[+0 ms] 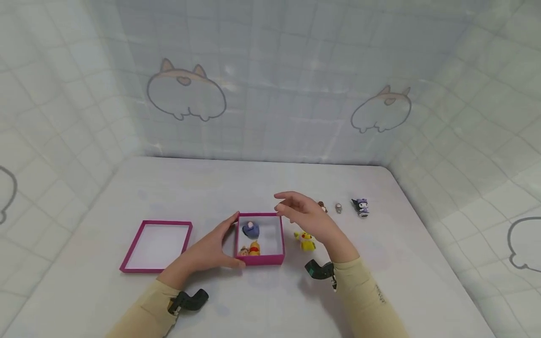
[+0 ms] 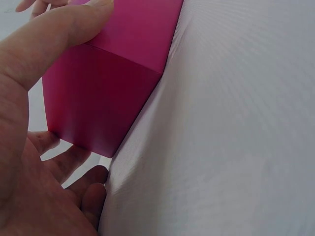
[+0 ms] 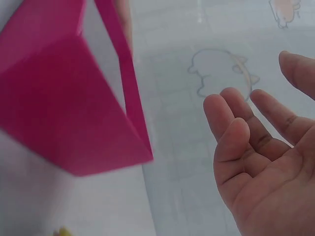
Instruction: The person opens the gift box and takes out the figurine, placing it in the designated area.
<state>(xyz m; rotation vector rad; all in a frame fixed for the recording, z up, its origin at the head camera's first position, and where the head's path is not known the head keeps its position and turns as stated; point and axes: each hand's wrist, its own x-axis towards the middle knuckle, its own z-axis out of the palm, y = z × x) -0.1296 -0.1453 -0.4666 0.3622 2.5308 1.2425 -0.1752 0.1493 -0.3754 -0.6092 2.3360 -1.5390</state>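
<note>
A magenta box [image 1: 260,260] with a white inside stands on the table. In it are a blue-grey figurine [image 1: 251,230], a yellow figurine with a red band [image 1: 254,248] and a small pinkish figurine [image 1: 243,251]. My left hand [image 1: 215,251] grips the box's left side, thumb on the front wall and fingers at the far corner; the left wrist view shows the thumb on the magenta wall [image 2: 98,98]. Above the box's right edge, my right hand [image 1: 306,216] hangs with loosely bent fingers and nothing in them. Close below it on the table is a yellow figurine with red cheeks [image 1: 305,241].
A magenta-rimmed square lid [image 1: 156,246] with a white inside lies to the left. Behind the right hand are a partly hidden brown figurine [image 1: 322,206], a tiny greyish figurine [image 1: 338,208] and a purple-and-white figurine [image 1: 361,207]. Tiled-pattern curtains [image 1: 274,94] surround the table.
</note>
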